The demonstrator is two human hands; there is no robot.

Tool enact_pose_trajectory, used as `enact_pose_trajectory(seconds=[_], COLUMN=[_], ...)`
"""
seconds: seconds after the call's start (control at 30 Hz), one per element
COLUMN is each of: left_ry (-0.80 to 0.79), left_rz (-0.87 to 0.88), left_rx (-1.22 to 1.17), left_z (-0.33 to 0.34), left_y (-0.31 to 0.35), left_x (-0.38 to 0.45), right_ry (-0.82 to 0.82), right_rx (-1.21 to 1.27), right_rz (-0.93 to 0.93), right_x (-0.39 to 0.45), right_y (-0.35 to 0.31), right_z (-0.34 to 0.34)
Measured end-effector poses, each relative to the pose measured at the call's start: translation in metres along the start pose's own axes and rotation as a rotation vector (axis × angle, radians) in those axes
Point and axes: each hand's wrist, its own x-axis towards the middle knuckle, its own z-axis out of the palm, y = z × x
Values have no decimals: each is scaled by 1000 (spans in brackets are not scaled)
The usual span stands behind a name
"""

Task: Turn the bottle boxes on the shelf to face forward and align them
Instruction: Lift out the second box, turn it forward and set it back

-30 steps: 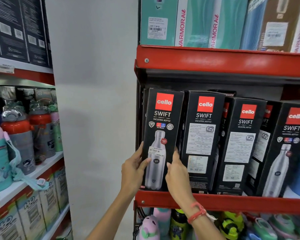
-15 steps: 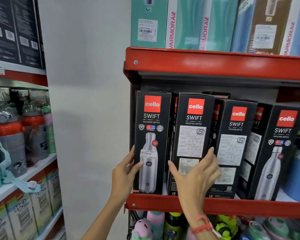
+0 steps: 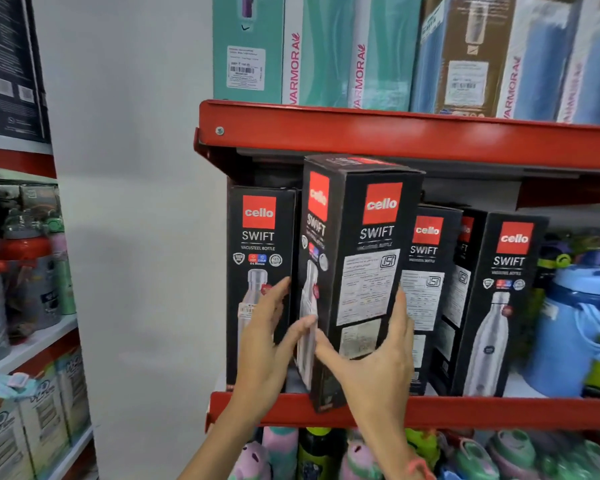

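Observation:
Black Cello Swift bottle boxes stand in a row on the red shelf point(image 3: 482, 412). The leftmost box point(image 3: 258, 237) faces forward, showing its bottle picture. The second box point(image 3: 364, 258) is pulled out past the shelf lip and tilted, its label side toward me and its picture side turned left. My right hand point(image 3: 378, 362) grips its lower part, thumb on the left edge and fingers on the right side. My left hand point(image 3: 271, 337) rests against its picture side. A third box point(image 3: 426, 258) shows its label side. The far right box point(image 3: 510, 271) faces forward.
Teal, brown and blue Varmora boxes point(image 3: 329, 53) fill the shelf above. A blue bottle point(image 3: 579, 323) stands right of the row. Colourful bottles point(image 3: 312, 452) crowd the shelf below. A white wall point(image 3: 132, 202) separates another rack of bottles point(image 3: 25, 271) at left.
My right hand has taken hold of the second box and drawn it forward off the row, turning it. My left hand has shifted from the leftmost box onto this one.

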Motion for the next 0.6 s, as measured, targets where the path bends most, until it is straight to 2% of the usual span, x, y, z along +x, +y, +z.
enact_pose_trajectory(seconds=[0.17,0.3,0.5,0.6], left_ry=[-196,-317,-251,-252], left_rz=[-76,-117,-13,42], left_rx=[-59,-78,28,130], left_z=[6,5,6,9], left_y=[14,33,51,47], left_x=[1,3,-7,-6], right_ry=[-167,-385,-705,-678], right_rx=[233,383,373,323], right_rz=[22,12,18,-19], right_x=[11,26,47,57], right_y=[10,21,14,5], right_z=[-41,-59,-78,-81])
